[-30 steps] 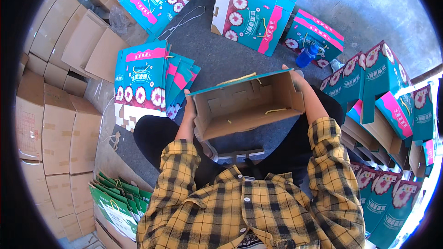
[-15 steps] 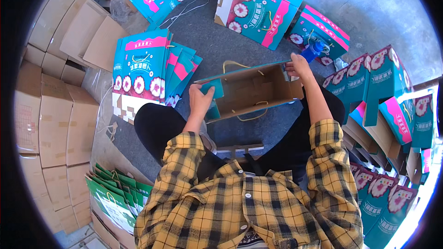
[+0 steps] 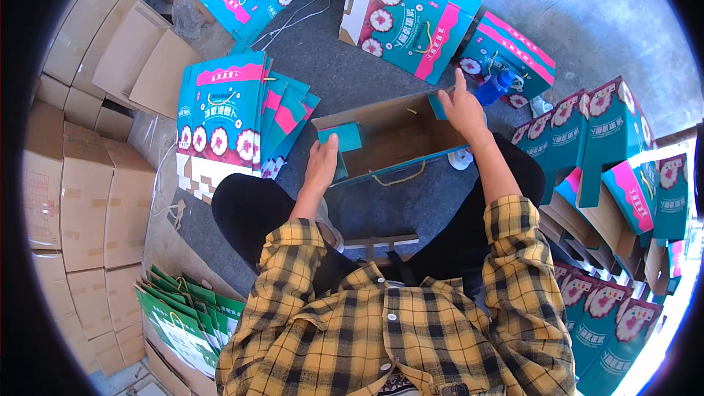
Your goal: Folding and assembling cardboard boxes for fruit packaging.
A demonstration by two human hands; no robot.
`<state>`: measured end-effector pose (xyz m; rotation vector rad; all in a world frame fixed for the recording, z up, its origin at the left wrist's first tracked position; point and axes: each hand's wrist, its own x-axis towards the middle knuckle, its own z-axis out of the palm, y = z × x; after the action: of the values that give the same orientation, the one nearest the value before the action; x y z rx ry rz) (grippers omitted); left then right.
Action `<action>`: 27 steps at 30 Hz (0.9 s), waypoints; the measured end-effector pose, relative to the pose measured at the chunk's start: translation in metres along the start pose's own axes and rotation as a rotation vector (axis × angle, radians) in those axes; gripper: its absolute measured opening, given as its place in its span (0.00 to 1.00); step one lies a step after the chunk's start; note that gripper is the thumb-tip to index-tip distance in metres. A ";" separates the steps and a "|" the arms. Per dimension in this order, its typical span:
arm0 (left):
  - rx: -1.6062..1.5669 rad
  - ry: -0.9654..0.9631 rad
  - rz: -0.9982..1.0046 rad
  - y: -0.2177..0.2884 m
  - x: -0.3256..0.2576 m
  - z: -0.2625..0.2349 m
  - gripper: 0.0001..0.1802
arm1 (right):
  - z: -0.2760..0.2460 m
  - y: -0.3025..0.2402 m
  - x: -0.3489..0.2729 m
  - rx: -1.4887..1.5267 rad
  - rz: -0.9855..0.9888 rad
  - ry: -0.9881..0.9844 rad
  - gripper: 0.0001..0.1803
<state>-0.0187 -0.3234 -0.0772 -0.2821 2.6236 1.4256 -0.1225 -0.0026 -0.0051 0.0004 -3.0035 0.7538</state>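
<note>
A teal cardboard gift box (image 3: 392, 169) with a brown inside lies between my knees, its open top facing me. A yellow cord handle shows on its near side. At the box's left end my left hand (image 3: 320, 165) grips the end wall, thumb up beside a folded-in teal flap (image 3: 341, 136). My right hand (image 3: 463, 114) holds the right end, its thumb by another teal flap (image 3: 437, 107) and its index finger stretched out. The fingers on the outer side of each end are partly hidden.
Flattened teal gift boxes (image 3: 220, 114) lie at left, and more stacks (image 3: 411, 15) farther off. A blue bottle (image 3: 496, 88) stands beyond my right hand. Teal boxes (image 3: 616, 125) are piled at right, brown cartons (image 3: 88, 191) at left. Green bags (image 3: 183, 315) sit at lower left.
The box has tilted and its far cord handle is out of sight. A teal flap now shows at its right end. My right hand has shifted left and down, its index finger now extended.
</note>
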 end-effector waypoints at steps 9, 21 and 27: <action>0.075 0.076 0.067 0.005 0.000 -0.003 0.38 | 0.021 -0.003 -0.012 -0.044 -0.445 0.108 0.11; 0.120 -0.016 0.038 0.015 0.001 -0.003 0.39 | 0.050 0.056 0.014 -0.211 -0.227 -0.297 0.21; 0.115 -0.024 0.050 0.008 0.004 -0.002 0.38 | 0.038 0.041 0.033 0.093 0.075 -0.264 0.39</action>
<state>-0.0243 -0.3217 -0.0703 -0.1865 2.6986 1.2780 -0.1573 0.0157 -0.0567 -0.0105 -3.2272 0.9727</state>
